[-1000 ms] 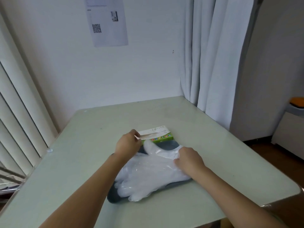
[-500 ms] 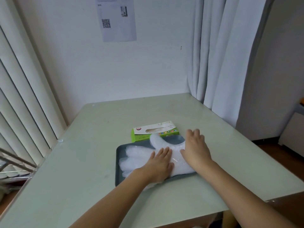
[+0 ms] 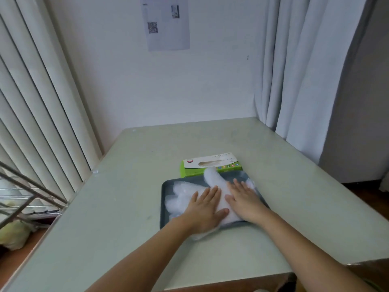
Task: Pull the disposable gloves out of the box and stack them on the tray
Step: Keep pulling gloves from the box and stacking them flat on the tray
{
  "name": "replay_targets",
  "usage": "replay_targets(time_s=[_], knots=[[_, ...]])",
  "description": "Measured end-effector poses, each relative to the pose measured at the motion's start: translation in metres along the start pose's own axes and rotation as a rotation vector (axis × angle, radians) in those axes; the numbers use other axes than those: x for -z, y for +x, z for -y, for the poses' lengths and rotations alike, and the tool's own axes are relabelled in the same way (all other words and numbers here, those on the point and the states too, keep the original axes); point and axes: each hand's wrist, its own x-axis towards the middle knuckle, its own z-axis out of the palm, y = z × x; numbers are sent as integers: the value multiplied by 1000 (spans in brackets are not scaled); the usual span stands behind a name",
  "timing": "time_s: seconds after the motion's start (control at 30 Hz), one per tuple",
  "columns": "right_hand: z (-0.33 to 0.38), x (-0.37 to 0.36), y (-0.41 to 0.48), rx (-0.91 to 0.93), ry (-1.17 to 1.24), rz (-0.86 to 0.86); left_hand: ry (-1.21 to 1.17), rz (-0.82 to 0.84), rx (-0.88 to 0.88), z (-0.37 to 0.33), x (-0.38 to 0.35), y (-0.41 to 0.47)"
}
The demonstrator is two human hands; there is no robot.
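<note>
A dark grey tray (image 3: 163, 199) lies on the pale table, and a stack of clear disposable gloves (image 3: 182, 192) is spread across it, fingers pointing left, thumb up toward the box. My left hand (image 3: 205, 208) presses flat on the middle of the stack with straight fingers. My right hand (image 3: 244, 199) lies flat beside it on the cuff end. Just behind the tray stands the green and white glove box (image 3: 210, 164), its top slot facing up. A bit of glove hangs over the tray's near edge.
The table (image 3: 130, 207) runs back to a white wall. Vertical blinds and a metal rack (image 3: 27, 199) stand off its left side, and grey curtains (image 3: 305, 81) hang at the right. A sheet with a QR code (image 3: 166, 22) is taped to the wall.
My left hand left the box and came down flat on the gloves. My right hand let go of the glove and flattened on the stack; both then slid a little.
</note>
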Motion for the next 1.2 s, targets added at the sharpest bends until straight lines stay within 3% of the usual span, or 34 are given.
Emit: replay_targets(time_s=[0.23, 0.43, 0.57, 0.67, 0.77, 0.9, 1.03, 1.2], knots=[[1, -4, -7, -6, -6, 16, 35, 47, 121, 42, 7, -32], [4, 2, -11, 4, -31, 47, 333, 197, 214, 55, 33, -40], [2, 9, -6, 10, -32, 104, 299, 277, 230, 72, 55, -44], [2, 18, -3, 10, -28, 154, 132, 198, 198, 80, 74, -38], [5, 30, 9, 29, -33, 143, 70, -27, 220, 88, 92, -25], [11, 56, 35, 121, 6, -112, -153, -277, 250, 98, 98, 4], [11, 78, 78, 242, 62, -214, -267, -329, 221, 98, 92, 44], [8, 65, 133, 389, 24, -87, -383, -253, 175, 97, 77, 84]])
